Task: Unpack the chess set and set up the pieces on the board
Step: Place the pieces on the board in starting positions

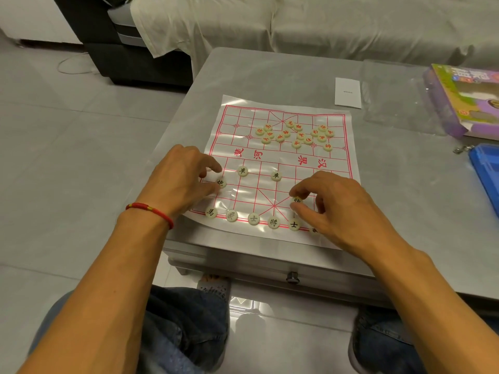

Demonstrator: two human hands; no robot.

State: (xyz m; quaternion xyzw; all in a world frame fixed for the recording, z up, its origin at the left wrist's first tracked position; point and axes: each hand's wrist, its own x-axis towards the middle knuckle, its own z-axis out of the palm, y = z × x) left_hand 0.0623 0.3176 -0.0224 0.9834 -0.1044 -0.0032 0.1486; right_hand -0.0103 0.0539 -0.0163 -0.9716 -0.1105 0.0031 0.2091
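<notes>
A clear plastic Chinese chess board sheet point(286, 155) with red lines lies on the grey table point(270, 74). Several red-lettered pieces point(295, 134) lie in a loose heap on the far half. Black-lettered pieces stand along the near edge point(253, 218), and two more sit on the soldier row point(276, 176). My left hand point(183, 179) touches a black piece point(221, 183) at the board's left side with thumb and forefinger around it. My right hand point(337, 203) pinches another black piece point(297, 200) between thumb and forefinger near the right of the palace.
A colourful purple game box point(467, 98) and a blue case point(486, 171) lie at the table's right. A white paper slip point(347, 92) and a clear plastic lid point(391, 98) lie behind the board. A covered sofa point(297, 22) stands beyond. My knees are under the table edge.
</notes>
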